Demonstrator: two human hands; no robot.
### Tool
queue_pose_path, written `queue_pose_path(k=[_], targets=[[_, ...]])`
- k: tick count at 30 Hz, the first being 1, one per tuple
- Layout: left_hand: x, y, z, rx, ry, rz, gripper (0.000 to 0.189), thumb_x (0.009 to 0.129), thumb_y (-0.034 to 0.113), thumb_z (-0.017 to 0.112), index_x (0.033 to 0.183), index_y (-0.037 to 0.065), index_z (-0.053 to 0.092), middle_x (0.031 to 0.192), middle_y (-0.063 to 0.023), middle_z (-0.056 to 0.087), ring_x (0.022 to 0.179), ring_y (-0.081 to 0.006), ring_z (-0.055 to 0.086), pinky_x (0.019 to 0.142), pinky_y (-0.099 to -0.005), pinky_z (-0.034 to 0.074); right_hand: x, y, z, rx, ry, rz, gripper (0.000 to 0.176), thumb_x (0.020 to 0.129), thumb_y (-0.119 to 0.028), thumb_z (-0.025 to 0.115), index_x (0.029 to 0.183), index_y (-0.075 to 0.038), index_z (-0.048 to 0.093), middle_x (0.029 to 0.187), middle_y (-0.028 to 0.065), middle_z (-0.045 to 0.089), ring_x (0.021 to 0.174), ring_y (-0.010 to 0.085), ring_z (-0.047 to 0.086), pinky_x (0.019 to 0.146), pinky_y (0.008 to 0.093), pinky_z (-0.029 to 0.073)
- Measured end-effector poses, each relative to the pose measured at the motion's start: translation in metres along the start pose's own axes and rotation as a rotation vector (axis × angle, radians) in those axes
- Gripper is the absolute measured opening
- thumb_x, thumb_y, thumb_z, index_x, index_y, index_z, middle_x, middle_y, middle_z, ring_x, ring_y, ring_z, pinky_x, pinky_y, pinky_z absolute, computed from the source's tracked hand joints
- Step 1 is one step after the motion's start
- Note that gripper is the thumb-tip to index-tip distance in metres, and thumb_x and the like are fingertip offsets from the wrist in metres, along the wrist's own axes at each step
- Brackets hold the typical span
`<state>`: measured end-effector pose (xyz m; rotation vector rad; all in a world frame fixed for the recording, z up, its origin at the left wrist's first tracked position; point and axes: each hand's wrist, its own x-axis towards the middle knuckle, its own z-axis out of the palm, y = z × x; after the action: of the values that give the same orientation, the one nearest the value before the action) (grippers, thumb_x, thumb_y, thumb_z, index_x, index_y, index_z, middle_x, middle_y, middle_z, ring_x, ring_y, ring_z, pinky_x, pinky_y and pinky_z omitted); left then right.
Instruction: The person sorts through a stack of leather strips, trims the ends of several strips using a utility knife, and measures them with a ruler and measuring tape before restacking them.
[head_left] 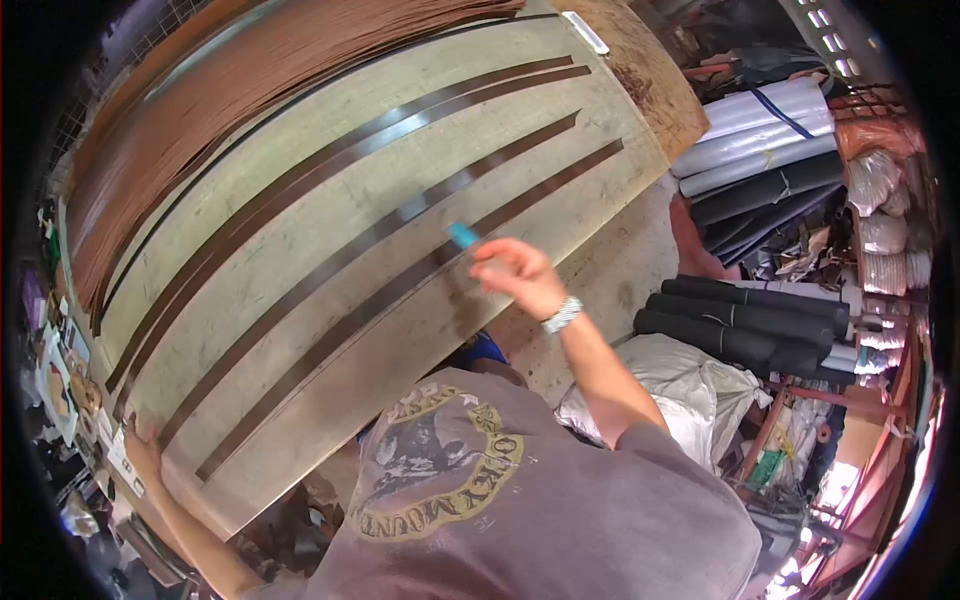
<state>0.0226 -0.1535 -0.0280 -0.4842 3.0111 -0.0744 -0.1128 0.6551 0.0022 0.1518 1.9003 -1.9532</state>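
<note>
Several long dark brown strips (345,322) lie lengthwise across the pale worktable (290,400). My right hand (518,278), with a metal-band watch (562,314) on its wrist, is above the near edge of the table. Its fingers are curled at a small teal object (462,236), whose kind is too blurred to make out; it is over the strip closest to me. At the table's left end, my left hand (143,455) rests beside the strip ends with its fingers stretched out, partly in shadow. No held thing shows in it.
A thick stack of brown sheets (200,120) covers the far side of the table. A small white bar (585,33) lies at the far right corner. Rolls of black material (740,325), clear-wrapped rolls (760,120) and a white sack (690,390) are on the right.
</note>
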Motion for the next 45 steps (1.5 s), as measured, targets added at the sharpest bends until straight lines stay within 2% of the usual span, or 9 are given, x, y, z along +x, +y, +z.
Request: queue_pose_path(k=[7, 9, 13, 20, 25, 26, 27, 31, 45], targets=[[-0.042, 0.345, 0.033, -0.218, 0.269, 0.093, 0.047, 0.094, 0.026, 0.072, 0.132, -0.001, 0.064, 0.143, -0.0231, 0.058, 0.137, -0.0377, 0.051, 0.114, -0.0481, 0.039, 0.044, -0.041, -0.243, -0.062, 0.291, -0.336, 0.055, 0.086, -0.003, 0.076, 0.139, -0.005, 0.061, 0.123, 0.0073, 0.068, 0.098, 0.0162, 0.066, 0.086, 0.0326, 0.055], [-0.077, 0.488, 0.011, -0.370, 0.188, 0.006, 0.046, 0.092, 0.026, 0.074, 0.130, 0.001, 0.066, 0.145, -0.0191, 0.057, 0.138, -0.0373, 0.049, 0.113, -0.0505, 0.040, 0.043, -0.077, -0.294, -0.571, 0.489, -0.202, 0.048, 0.091, -0.007, 0.072, 0.138, -0.004, 0.062, 0.126, 0.0098, 0.068, 0.107, 0.0190, 0.066, 0.093, 0.0336, 0.053], [-0.086, 0.643, 0.016, -0.463, 0.212, 0.106, 0.048, 0.079, 0.032, 0.085, 0.118, 0.008, 0.071, 0.129, -0.0171, 0.060, 0.124, -0.0353, 0.054, 0.103, -0.0496, 0.046, 0.085, -0.055, -0.450, -0.149, 0.577, -0.251, 0.048, 0.101, -0.030, 0.068, 0.134, 0.003, 0.059, 0.113, 0.0135, 0.069, 0.096, 0.0196, 0.067, 0.090, 0.0334, 0.055], [-0.046, 0.823, 0.024, -0.542, 0.222, 0.445, 0.044, 0.078, 0.038, 0.081, 0.112, 0.013, 0.070, 0.123, -0.0084, 0.061, 0.123, -0.0308, 0.052, 0.098, -0.0470, 0.045, 0.126, -0.057, -0.465, -0.036, 0.630, -0.294, 0.046, 0.103, -0.044, 0.063, 0.104, 0.002, 0.066, 0.091, 0.0097, 0.066, 0.078, 0.0179, 0.061, 0.071, 0.0319, 0.054], [-0.028, 0.902, 0.044, -0.475, 0.261, 0.534, 0.029, 0.083, 0.032, 0.070, 0.105, 0.013, 0.071, 0.115, -0.0103, 0.065, 0.112, -0.0304, 0.060, 0.090, -0.0474, 0.050, 0.147, -0.039, -0.512, -0.393, 0.329, -0.167, 0.046, 0.107, -0.047, 0.050, 0.113, -0.005, 0.066, 0.096, 0.0074, 0.067, 0.079, 0.0160, 0.061, 0.070, 0.0327, 0.055], [-0.025, 0.903, 0.051, -0.488, 0.302, 0.566, 0.025, 0.085, 0.028, 0.066, 0.104, 0.013, 0.071, 0.111, -0.0120, 0.067, 0.107, -0.0311, 0.063, 0.086, -0.0484, 0.053, 0.149, -0.020, -0.518, -0.524, 0.521, -0.162, 0.045, 0.107, -0.046, 0.049, 0.113, -0.005, 0.065, 0.101, 0.0081, 0.068, 0.086, 0.0189, 0.065, 0.074, 0.0343, 0.058], [-0.026, 0.898, 0.023, -0.486, 0.142, 0.552, 0.026, 0.087, 0.026, 0.066, 0.108, 0.012, 0.071, 0.120, -0.0143, 0.067, 0.118, -0.0309, 0.062, 0.096, -0.0466, 0.051, 0.147, -0.017, -0.529, -0.481, 0.447, -0.166, 0.043, 0.108, -0.045, 0.049, 0.109, -0.004, 0.066, 0.103, 0.0085, 0.067, 0.093, 0.0210, 0.067, 0.080, 0.0357, 0.059], [-0.019, 0.895, 0.023, -0.671, 0.124, 0.579, 0.034, 0.087, 0.023, 0.073, 0.118, 0.010, 0.066, 0.118, -0.0119, 0.062, 0.118, -0.0311, 0.055, 0.097, -0.0473, 0.043, 0.147, -0.062, -0.457, -0.362, 0.486, -0.204, 0.042, 0.104, -0.042, 0.060, 0.090, -0.004, 0.068, 0.070, 0.0019, 0.061, 0.063, 0.0119, 0.060, 0.059, 0.0290, 0.049], [-0.024, 0.931, -0.032, -0.590, -0.064, 0.384, 0.040, 0.082, 0.006, 0.076, 0.119, 0.004, 0.062, 0.116, -0.0135, 0.061, 0.112, -0.0358, 0.054, 0.098, -0.0457, 0.043, 0.174, -0.058, -0.526, -0.539, 0.299, -0.213, 0.041, 0.101, -0.043, 0.064, 0.098, -0.003, 0.072, 0.069, 0.0011, 0.064, 0.063, 0.0102, 0.060, 0.060, 0.0284, 0.047]])
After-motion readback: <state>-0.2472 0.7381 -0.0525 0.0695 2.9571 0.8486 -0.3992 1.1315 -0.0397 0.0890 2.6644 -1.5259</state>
